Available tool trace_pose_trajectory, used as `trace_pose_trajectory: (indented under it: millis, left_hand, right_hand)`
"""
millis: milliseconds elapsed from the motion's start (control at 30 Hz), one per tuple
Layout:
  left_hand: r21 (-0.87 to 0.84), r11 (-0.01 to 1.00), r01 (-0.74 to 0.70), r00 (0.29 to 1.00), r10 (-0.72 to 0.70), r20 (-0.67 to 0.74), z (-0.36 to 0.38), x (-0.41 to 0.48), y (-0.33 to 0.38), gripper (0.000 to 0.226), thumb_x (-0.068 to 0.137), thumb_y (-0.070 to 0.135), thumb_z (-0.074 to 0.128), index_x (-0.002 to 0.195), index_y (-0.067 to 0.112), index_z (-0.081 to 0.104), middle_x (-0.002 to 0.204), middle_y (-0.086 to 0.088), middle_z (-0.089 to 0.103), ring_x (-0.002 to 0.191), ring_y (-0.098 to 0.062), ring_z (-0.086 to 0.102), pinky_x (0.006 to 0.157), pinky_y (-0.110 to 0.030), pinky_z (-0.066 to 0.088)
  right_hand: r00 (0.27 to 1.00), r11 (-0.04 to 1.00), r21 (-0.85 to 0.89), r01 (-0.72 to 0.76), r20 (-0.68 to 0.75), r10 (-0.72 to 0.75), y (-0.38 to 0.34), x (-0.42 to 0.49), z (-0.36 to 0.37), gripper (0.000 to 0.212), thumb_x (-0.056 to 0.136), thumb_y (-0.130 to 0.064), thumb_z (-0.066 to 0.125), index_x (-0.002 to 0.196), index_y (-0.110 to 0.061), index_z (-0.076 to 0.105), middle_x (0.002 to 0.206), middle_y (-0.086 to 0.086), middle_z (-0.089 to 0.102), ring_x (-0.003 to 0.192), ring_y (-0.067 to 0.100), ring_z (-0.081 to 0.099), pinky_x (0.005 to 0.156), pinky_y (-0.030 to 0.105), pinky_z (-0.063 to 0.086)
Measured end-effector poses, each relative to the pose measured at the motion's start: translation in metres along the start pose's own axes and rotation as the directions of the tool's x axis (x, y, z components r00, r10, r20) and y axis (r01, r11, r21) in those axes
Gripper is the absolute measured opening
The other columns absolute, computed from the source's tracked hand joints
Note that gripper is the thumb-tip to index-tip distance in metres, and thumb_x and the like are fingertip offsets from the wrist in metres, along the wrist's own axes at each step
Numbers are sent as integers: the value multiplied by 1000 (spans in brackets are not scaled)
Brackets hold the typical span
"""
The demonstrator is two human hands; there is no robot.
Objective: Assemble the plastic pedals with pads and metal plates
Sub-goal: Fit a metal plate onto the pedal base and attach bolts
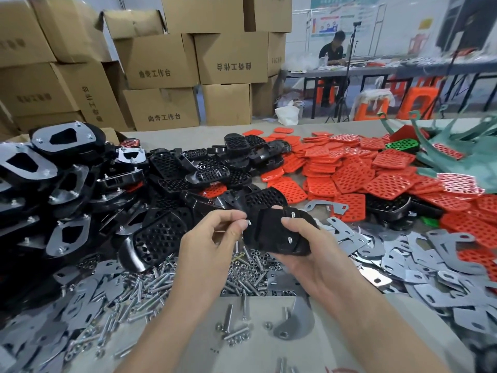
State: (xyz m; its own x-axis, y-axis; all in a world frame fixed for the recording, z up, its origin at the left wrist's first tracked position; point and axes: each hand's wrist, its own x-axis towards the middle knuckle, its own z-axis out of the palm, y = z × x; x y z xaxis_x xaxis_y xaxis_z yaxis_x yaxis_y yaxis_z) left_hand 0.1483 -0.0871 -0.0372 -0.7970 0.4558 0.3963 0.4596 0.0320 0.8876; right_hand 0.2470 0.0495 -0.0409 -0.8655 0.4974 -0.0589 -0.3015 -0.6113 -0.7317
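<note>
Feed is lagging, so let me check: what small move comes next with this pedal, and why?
Probably move the left hand slightly right and seat the small silver fastener it pinches into the black pedal that the right hand holds. Two screw ends already stand up from the pedal, and it carries no metal plate yet.

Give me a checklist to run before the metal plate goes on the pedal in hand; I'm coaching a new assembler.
1. Black plastic pedal secure in the right hand grip: ok.
2. Silver bolt ends standing up from the pedal: ok, two show clear of the fingers.
3. Small silver fastener, pinched by the left hand at the pedal's edge, seated: cannot tell.
4. One of the red perforated pads fitted under the pedal: cannot tell, underside hidden.
5. Flat grey metal plates lying loose to the right: ok.
6. Pile of silver nuts below the hands: ok.
</note>
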Motion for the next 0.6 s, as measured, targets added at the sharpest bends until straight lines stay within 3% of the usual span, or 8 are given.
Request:
trace_pose_trajectory:
  millis: [200, 367, 500, 600]
  left_hand:
    - [20, 1000, 9, 1000, -9, 22, 2, 0, 0, 19, 91, 25, 71, 93, 44, 71, 81, 20, 70, 71, 0, 62, 66, -9, 45]
    - [1, 1000, 19, 1000, -19, 2, 0, -1, 2, 8, 94, 31, 66, 89, 36, 70, 83, 14, 71, 74, -4, 64, 66, -12, 49]
    - [15, 999, 45, 998, -46, 53, 0, -3, 4, 7, 94, 37, 64, 89, 37, 68, 74, 16, 67, 57, 0, 54, 55, -13, 44]
    - [37, 999, 35, 999, -35, -5, -3, -1, 3, 10, 95, 37, 63, 88, 33, 68, 81, 14, 69, 69, -6, 62, 62, -19, 51]
  right_hand:
    - [999, 1000, -9, -10, 42, 10, 1, 0, 0, 23, 78, -8, 70, 99, -4, 80, 109, 23, 75, 101, 33, 75, 84, 44, 63]
    - [999, 1000, -19, 2, 42, -1, 2, 1, 0, 24, 75, -10, 72, 97, -6, 81, 108, 21, 76, 100, 31, 75, 94, 49, 60]
    - [998, 999, -48, -7, 56, 9, 4, 1, -1, 28, 78, -8, 75, 106, -5, 79, 115, 22, 74, 105, 32, 73, 96, 47, 59]
    - [1000, 1000, -19, 6, 19, -6, 1, 1, -2, 26, 76, -9, 75, 102, -6, 80, 111, 20, 76, 102, 30, 75, 95, 48, 59]
